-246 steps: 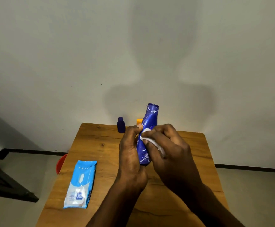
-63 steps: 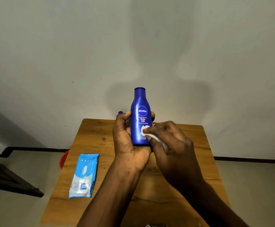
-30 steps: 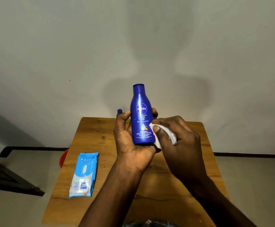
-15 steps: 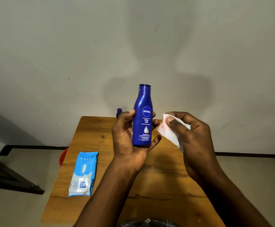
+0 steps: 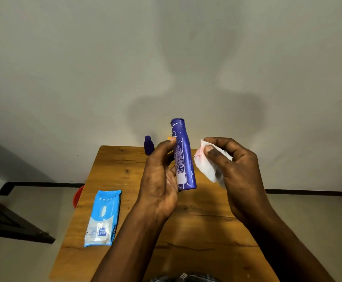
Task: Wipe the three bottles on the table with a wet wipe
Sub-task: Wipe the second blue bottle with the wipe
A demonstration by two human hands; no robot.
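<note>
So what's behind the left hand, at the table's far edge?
A small dark blue bottle stands there. An orange sliver also shows past the left hand, with the rest covered.

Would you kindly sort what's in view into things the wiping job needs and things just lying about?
Job: blue bottle in the left hand; wet wipe in the right hand; small purple bottle; orange-capped bottle, mostly hidden; wipes pack.
Lying about: red object below the table.
</note>
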